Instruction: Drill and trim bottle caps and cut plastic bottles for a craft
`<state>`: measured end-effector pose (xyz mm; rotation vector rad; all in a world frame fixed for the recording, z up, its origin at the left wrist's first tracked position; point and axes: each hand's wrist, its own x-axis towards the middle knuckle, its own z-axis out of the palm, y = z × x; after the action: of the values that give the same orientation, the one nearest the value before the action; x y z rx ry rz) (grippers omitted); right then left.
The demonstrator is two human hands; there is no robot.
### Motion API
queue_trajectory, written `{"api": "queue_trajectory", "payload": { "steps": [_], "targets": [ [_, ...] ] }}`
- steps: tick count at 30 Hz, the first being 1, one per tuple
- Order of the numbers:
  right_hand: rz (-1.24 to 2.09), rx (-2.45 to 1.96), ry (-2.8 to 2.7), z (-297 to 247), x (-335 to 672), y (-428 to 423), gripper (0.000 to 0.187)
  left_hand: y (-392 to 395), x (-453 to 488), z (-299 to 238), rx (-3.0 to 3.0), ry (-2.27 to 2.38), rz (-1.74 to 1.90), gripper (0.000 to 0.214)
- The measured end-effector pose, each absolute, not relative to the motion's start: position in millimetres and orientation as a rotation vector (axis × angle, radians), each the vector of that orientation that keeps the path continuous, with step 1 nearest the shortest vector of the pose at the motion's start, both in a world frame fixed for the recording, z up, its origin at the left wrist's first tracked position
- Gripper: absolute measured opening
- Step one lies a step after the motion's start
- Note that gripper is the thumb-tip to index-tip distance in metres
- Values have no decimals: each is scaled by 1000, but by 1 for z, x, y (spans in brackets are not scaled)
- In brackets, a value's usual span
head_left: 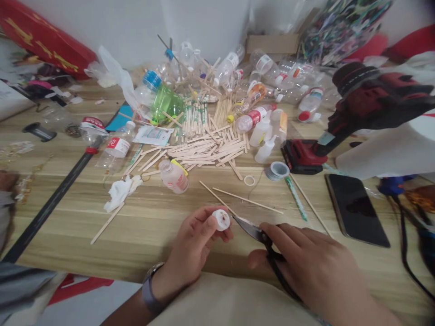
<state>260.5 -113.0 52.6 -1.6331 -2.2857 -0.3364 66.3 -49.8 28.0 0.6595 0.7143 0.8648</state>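
Between the thumb and fingers of my left hand (195, 240) is a white bottle cap (222, 220), its face turned up and marked with small brownish-red spots. My right hand (306, 258) grips a pair of scissors (253, 232) with dark handles. The scissor tips point left, close beside the cap; whether they touch it I cannot tell. Just beyond the hands lie two thin wooden sticks (248, 200). A small uncapped clear bottle (174, 176) with pinkish print stands behind my left hand.
Flat wooden sticks (204, 151) lie heaped mid-table, with plastic bottles (253, 118) behind. To the right are a red-black cordless drill (367, 113), a phone (356, 209) and a wire spool (277, 170). At left, a black tube (50, 203) runs toward the table edge; a crumpled tissue (119, 194) lies nearby.
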Motion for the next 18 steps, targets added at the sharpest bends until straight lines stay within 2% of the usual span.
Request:
{"api": "queue_trajectory", "payload": {
  "steps": [3, 8, 18],
  "targets": [
    [-234, -1656, -2286, 54, 266, -111, 49, -50, 67, 30, 612, 685, 853, 29],
    [-144, -1638, -2284, 57, 264, -107, 57, -53, 66, 26, 672, 658, 908, 27],
    [-209, -1655, -2421, 51, 263, -118, 39, -56, 61, 20, 929, 768, 935, 30]
  ]
}}
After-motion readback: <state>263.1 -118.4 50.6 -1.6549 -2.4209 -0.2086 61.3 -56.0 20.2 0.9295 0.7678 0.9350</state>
